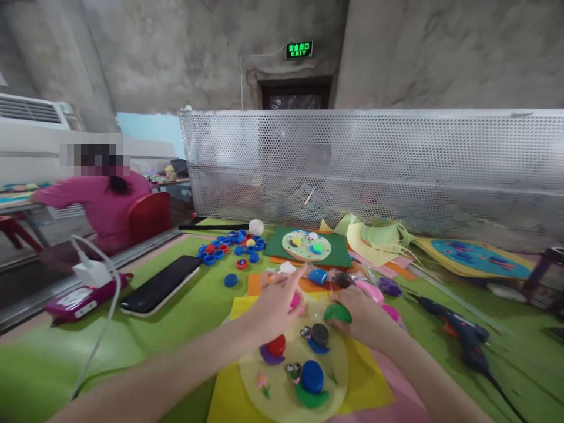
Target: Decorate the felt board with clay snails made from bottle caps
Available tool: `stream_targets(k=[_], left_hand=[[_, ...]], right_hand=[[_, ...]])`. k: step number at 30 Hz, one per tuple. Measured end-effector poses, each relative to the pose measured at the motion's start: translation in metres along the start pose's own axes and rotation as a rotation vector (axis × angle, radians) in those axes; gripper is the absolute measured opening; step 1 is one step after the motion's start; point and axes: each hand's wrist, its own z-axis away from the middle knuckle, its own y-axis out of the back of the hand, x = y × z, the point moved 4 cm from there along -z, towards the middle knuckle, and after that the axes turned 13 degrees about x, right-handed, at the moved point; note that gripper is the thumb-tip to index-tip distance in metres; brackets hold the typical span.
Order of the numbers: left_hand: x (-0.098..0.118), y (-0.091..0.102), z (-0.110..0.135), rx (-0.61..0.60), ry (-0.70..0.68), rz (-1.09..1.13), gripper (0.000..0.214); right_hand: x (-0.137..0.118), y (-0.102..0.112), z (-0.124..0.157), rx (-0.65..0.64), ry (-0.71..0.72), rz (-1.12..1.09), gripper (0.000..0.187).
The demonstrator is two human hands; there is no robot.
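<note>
My left hand (275, 302) hovers over the far part of a pale yellow felt disc (339, 370), fingers spread, with a pink cap just under the fingertips. My right hand (363, 314) is closed on a green bottle cap (337, 312) at the disc's far edge. On the disc sit snail figures made of caps: a red cap (276, 345) on purple felt, a dark grey cap (319, 334) on blue felt, and a blue cap (312, 376) on green felt. The disc lies on a yellow felt sheet (229, 393).
Several loose blue and red caps (229, 247) lie at the back left beside a white ball (256, 227). A finished disc on green felt (307, 245), a black phone (161, 285), a charger (90, 273), a glue gun (460, 333), and felt scraps (374, 238) lie around. A perforated metal screen (396, 164) backs the table. A person in pink sits at far left.
</note>
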Motion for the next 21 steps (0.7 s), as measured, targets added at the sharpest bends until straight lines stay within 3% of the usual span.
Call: stream_targets(k=[4,12,16,21], left_hand=[[0.003,-0.009,0.008,0.046,-0.057,0.116,0.067],[-0.002,0.014,0.018,0.175,-0.031,0.214,0.056],[0.003,0.021,0.019,0.268,-0.080,0.197,0.047],[0.008,0.024,0.020,0.270,-0.146,0.146,0.047]], right_hand=[[-0.012,0.006,-0.004,0.039,0.036,-0.003,0.035],[-0.042,0.013,0.003,0.056,0.082,-0.159,0.042],[-0.045,0.015,0.005,0.076,0.084,-0.235,0.041],[-0.045,0.015,0.006,0.107,0.082,-0.260,0.042]])
